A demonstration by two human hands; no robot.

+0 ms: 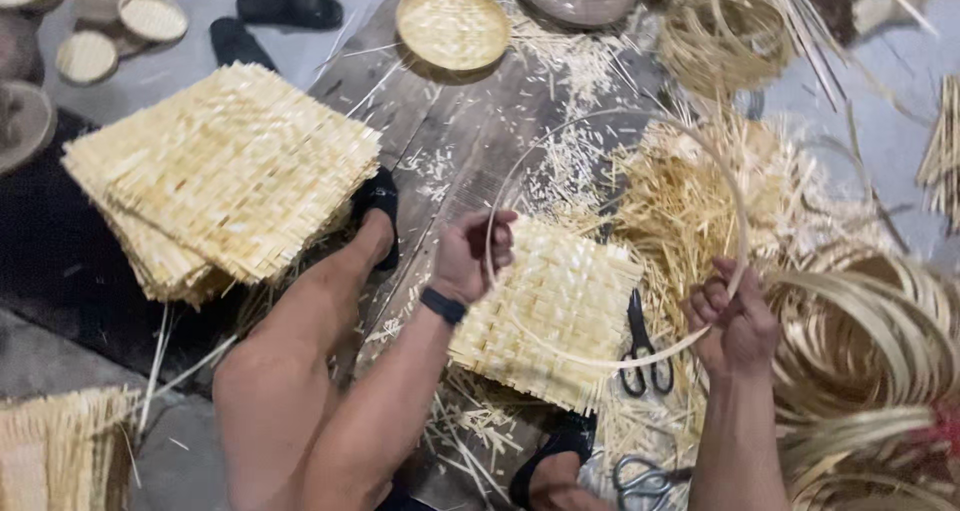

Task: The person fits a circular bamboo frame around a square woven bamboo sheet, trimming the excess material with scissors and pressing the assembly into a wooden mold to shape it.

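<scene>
1. Planks of dark wood (440,141) serve as the work floor, littered with pale offcuts; a tall stack of woven mats (225,171) sits to the left.
2. One woven mat (560,306) lies between the feet, directly under the bamboo hoop (740,211).
3. The hoop hangs above it — left hand (470,256) closed on its left edge, right hand (735,321) closed on its lower right.
4. Judged from this, the hoop should be kept round and level and centred, so the mat's corners overhang evenly.
5. Black scissors (640,346) lie just beside the mat — within reach.
</scene>
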